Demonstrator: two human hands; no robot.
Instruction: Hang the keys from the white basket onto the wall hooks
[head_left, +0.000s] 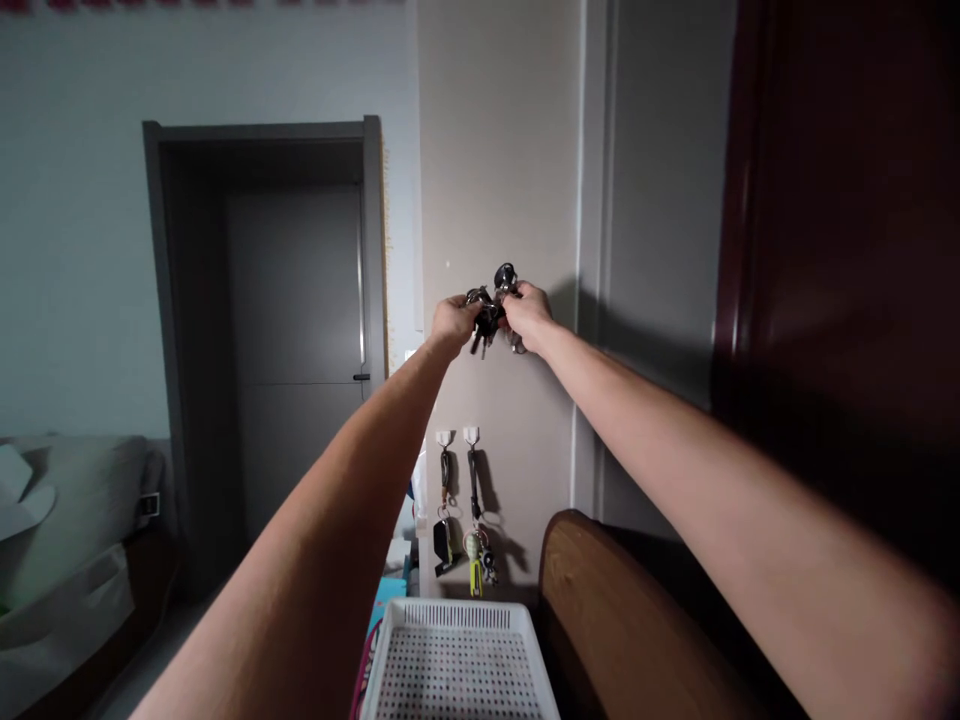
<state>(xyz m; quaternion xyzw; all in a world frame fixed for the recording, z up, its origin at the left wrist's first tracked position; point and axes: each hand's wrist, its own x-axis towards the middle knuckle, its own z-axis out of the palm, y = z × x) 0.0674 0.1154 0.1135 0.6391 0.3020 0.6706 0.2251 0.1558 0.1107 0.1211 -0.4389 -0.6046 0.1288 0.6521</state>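
Both my arms reach up toward the beige wall. My left hand (452,322) and my right hand (529,314) are closed on one dark bunch of keys (491,305), held between them close to the wall. One round key head sticks up above my right fingers. Lower on the same wall, two white hooks (458,437) carry hanging key sets (474,545) with dark straps and a yellow-green charm.
A white perforated plastic basket (459,660) sits below the hooks. A rounded wooden chair back or headboard (600,600) stands at its right. A grey door (296,350) is on the left, a dark red door (847,300) on the right, a covered sofa (60,540) far left.
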